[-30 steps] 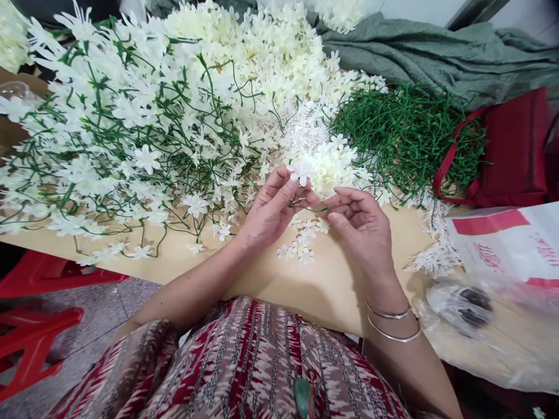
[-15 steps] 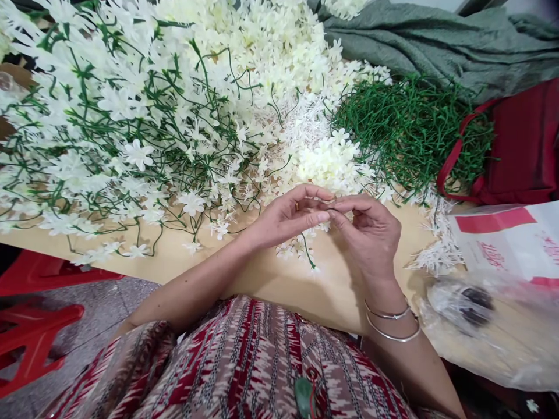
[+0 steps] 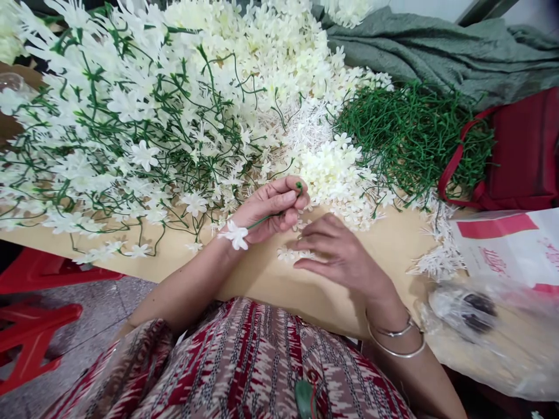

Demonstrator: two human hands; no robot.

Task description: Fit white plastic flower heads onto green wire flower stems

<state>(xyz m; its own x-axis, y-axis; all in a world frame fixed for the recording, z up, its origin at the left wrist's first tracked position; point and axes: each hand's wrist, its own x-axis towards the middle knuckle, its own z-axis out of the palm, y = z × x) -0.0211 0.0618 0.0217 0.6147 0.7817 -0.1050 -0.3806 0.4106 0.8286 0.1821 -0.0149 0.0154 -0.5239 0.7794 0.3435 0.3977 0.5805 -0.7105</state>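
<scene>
Stem of thin green plastic (image 3: 262,220), white fabric-like flower (image 3: 237,235) at one end, is pinched in left hand (image 3: 267,210), near-left of cream flower pile (image 3: 326,166). Right hand (image 3: 343,254) is apart, fingers loosely spread, nothing visibly held, on pile's near side by small loose white flowers (image 3: 286,254). Slack pinch could drop stem; snagging could tug flower off.

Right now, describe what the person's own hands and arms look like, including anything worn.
The left hand and right hand are both ungloved. Two thin, silver-coloured bangles circle the right wrist. A loose sleeve, patterned in dark red, beige and black, covers the left elbow area.
</scene>
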